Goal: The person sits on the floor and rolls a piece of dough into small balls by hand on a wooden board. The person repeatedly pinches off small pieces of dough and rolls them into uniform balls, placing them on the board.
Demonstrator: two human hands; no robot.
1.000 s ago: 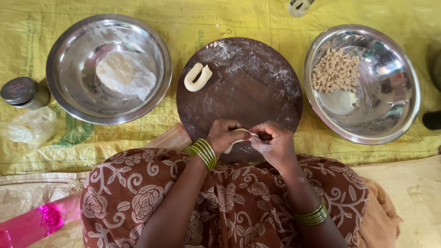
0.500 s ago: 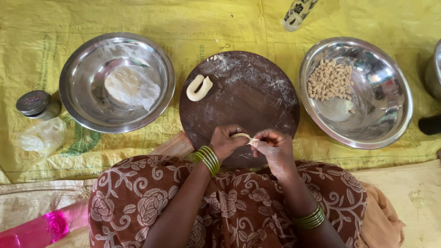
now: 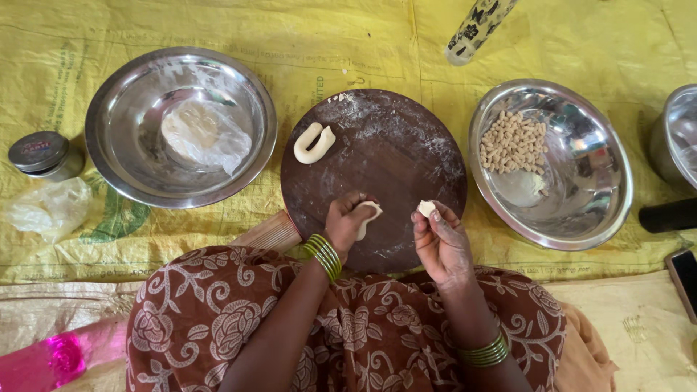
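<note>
My left hand (image 3: 347, 225) is closed around a short roll of pale dough (image 3: 367, 216) over the near part of a round dark wooden board (image 3: 396, 156) dusted with flour. My right hand (image 3: 439, 243) pinches a small piece of dough (image 3: 426, 208) at its fingertips, just right of the left hand and apart from it. A curved strip of dough (image 3: 314, 143) lies at the board's far left. Green bangles ring both wrists.
A steel bowl (image 3: 116, 167) on the left holds a lump of dough under clear plastic (image 3: 203, 134). A steel bowl (image 3: 581, 218) on the right holds several small dough pieces (image 3: 513, 141). A small lidded tin (image 3: 42, 154), a patterned rolling pin (image 3: 475, 29) and another steel vessel (image 3: 675, 138) lie on the yellow mat.
My hands were together on one roll of dough; now they have parted, the right hand holding a small piece broken off and the left keeping the rest.
</note>
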